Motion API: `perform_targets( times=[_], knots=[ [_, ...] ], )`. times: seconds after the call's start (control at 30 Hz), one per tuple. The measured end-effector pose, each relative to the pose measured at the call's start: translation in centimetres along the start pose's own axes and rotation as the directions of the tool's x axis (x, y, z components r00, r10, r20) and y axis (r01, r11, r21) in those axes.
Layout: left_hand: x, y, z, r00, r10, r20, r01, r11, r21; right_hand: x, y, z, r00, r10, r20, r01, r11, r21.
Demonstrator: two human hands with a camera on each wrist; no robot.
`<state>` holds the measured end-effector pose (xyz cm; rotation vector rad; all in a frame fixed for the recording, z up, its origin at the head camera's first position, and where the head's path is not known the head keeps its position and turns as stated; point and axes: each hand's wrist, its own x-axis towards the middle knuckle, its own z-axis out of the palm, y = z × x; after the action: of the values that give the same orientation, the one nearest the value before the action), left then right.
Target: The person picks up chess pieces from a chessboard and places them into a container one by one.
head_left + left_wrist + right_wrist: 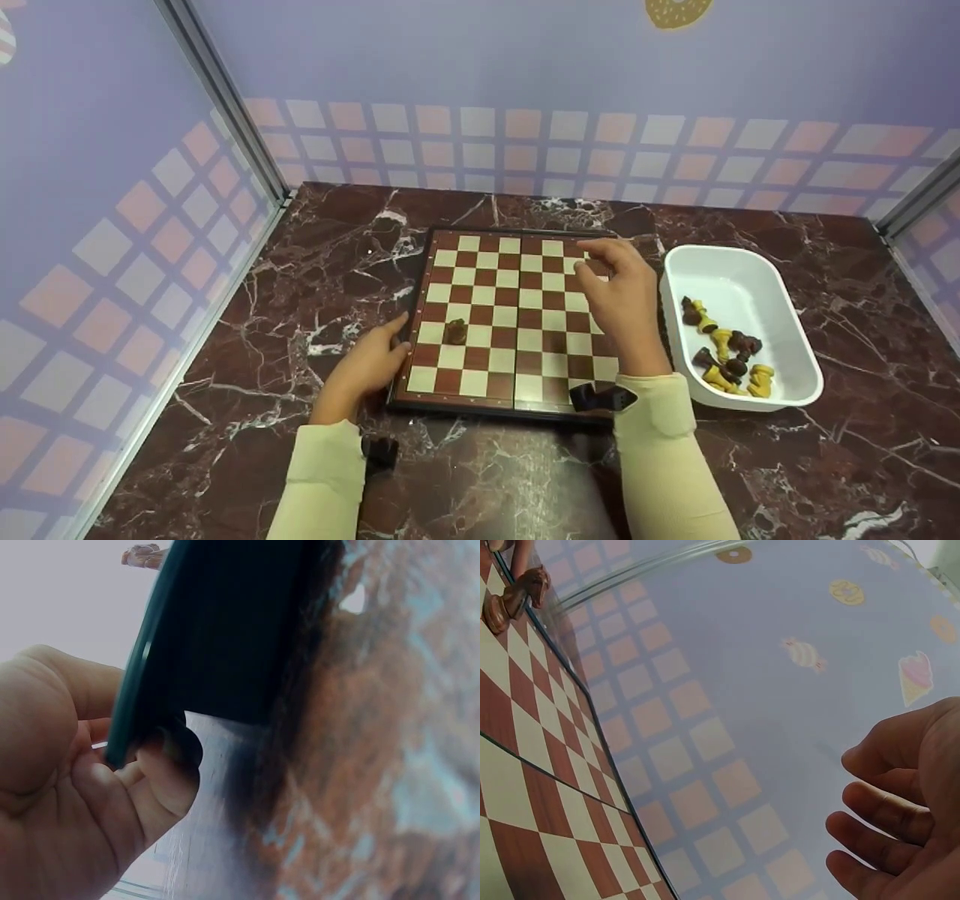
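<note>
A folding chessboard [480,298] with red-brown and cream squares lies on the marble table. On its left half a dark brown knight [456,331] stands upright; the right wrist view shows the horse-head shape of this knight [516,600] plainly. My left hand [371,360] grips the board's left edge, thumb on the upper side and fingers curled beneath, as the left wrist view shows with the dark board rim [139,667] between them. Over the board's right half hovers my right hand [621,300], fingers loosely bent and nothing between thumb and fingertips.
To the right of the board stands a white plastic tub [739,259] holding several yellow and dark brown chess pieces [721,343]. Purple panels [480,67] with pink and white squares wall in the table [247,315] at the back and sides.
</note>
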<state>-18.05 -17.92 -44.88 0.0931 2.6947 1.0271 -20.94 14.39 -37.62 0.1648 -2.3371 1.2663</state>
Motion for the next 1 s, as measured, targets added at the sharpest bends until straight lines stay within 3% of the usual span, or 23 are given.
perform_targets(
  times=[0.57,1.0],
  knots=[
    [-0.1,-0.1,0.0,1.0,0.019,-0.01,-0.019,1.0,-0.02,-0.9,-1.0,2.2,0.994,-0.054,0.092,0.058,0.998,-0.04],
    [0.0,-0.1,-0.1,1.0,0.017,-0.011,-0.017,0.999,-0.051,-1.8,-1.6,4.2,0.979,-0.093,0.184,0.106,0.992,-0.063]
  ],
)
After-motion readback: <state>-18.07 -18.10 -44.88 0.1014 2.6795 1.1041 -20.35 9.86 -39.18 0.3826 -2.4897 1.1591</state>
